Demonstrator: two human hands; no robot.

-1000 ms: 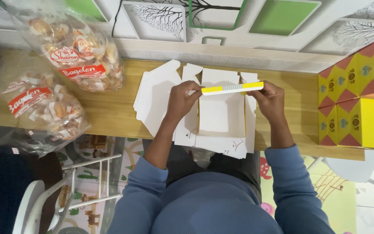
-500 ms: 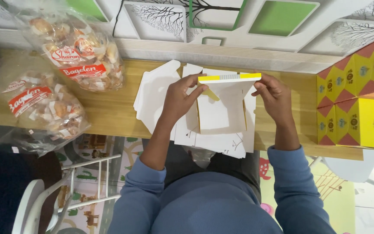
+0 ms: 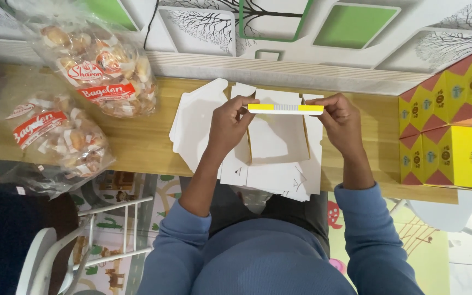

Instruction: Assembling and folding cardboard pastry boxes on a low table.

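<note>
A stack of flat cardboard sheets [image 3: 203,125] lies mid-table [image 3: 137,142]. At nine and ten o'clock sit two snack bags [image 3: 96,68]; at three o'clock, stacked boxes [image 3: 454,131]. A chair [image 3: 77,251] stands at seven.

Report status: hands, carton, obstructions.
Left hand and right hand pinch yellow-edged flap of half-folded white carton. Flat blanks underneath. Nothing blocking.

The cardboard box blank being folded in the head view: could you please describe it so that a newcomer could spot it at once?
On the wooden counter, find the stack of flat white blanks at its middle. Just above it, the left hand and right hand pinch the cardboard box blank. Unlike the flat sheets, it is partly folded, showing a yellow-and-white top flap.
</note>
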